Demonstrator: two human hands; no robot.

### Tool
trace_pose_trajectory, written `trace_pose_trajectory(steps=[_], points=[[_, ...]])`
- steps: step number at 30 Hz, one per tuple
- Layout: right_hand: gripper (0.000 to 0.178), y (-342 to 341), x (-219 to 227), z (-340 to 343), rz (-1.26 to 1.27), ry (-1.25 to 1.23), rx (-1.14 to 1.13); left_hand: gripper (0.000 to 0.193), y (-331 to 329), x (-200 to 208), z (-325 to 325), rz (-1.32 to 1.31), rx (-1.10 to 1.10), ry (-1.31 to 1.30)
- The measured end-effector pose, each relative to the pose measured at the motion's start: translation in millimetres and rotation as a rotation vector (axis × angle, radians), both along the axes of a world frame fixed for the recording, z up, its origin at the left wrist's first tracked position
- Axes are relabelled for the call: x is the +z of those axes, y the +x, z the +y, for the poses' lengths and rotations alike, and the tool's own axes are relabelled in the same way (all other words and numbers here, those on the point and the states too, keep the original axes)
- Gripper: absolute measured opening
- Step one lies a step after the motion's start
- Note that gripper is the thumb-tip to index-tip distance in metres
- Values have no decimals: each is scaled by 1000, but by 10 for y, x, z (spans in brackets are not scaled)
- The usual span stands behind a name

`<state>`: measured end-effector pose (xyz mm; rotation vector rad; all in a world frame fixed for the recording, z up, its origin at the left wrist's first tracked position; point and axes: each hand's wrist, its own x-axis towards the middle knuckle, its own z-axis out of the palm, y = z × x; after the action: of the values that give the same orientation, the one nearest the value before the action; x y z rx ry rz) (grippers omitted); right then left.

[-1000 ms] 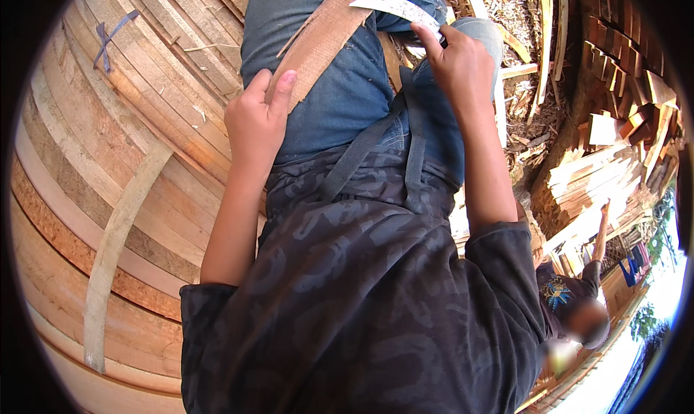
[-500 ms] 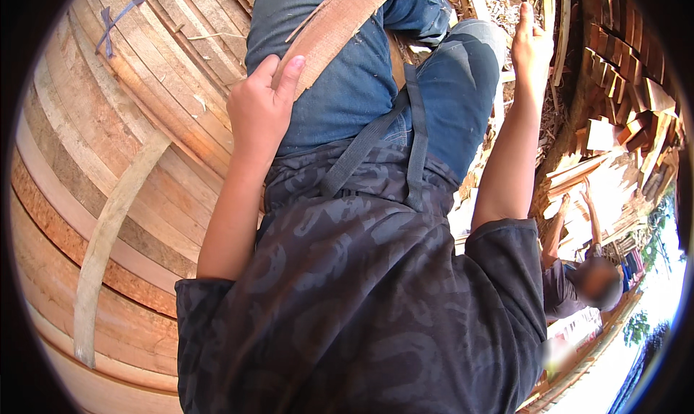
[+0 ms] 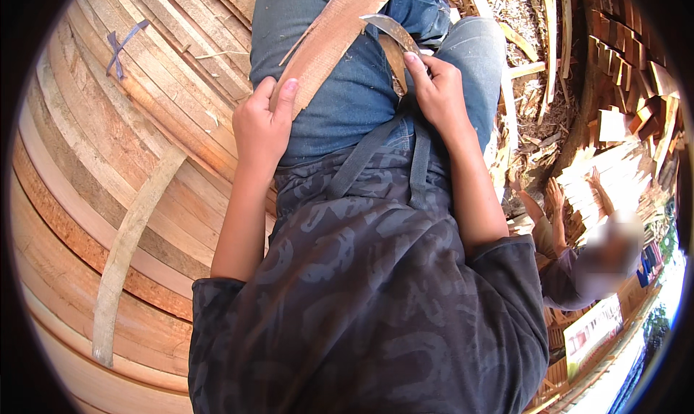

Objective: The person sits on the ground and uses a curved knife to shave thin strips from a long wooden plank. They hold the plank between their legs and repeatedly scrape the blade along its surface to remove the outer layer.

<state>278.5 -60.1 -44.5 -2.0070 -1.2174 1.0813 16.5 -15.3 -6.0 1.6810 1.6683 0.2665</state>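
Observation:
A long reddish-brown wooden board (image 3: 334, 53) slants up across my lap, with a thin sliver split along its left edge. My left hand (image 3: 264, 121) grips its near end, thumb on top. Closed around the lower part of a curved knife (image 3: 396, 31) is my right hand (image 3: 438, 92), above my right thigh. The hooked blade points up and left, its tip close to the board's right edge; whether it touches, I cannot tell. Most of the knife's handle is hidden in my fingers.
Stacked planks (image 3: 79, 175) fill the left side, with a loose pale strip (image 3: 126, 248) and a purple tie (image 3: 117, 49) on them. Wood shavings (image 3: 517, 16) cover the ground beyond my right knee. At the right, another person (image 3: 571, 277) reaches toward wood pieces (image 3: 603, 186).
My right hand has come in from the far right to beside the board, and the curved knife now shows in it. My left hand still grips the board.

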Motion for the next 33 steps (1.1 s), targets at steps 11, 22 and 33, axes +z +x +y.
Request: trace_pose_trajectory(steps=[11,22,33], points=[[55,-235,165,-51,-272,42,281,48,58,175,56,-84,-34,-130],[55,-207,96,-69,-227,-6,281,39,-40,199,-21,-249,23,-268],[55,-146,117,-111,-194,17,406,37,-108,486,-91,-204,72,-521]])
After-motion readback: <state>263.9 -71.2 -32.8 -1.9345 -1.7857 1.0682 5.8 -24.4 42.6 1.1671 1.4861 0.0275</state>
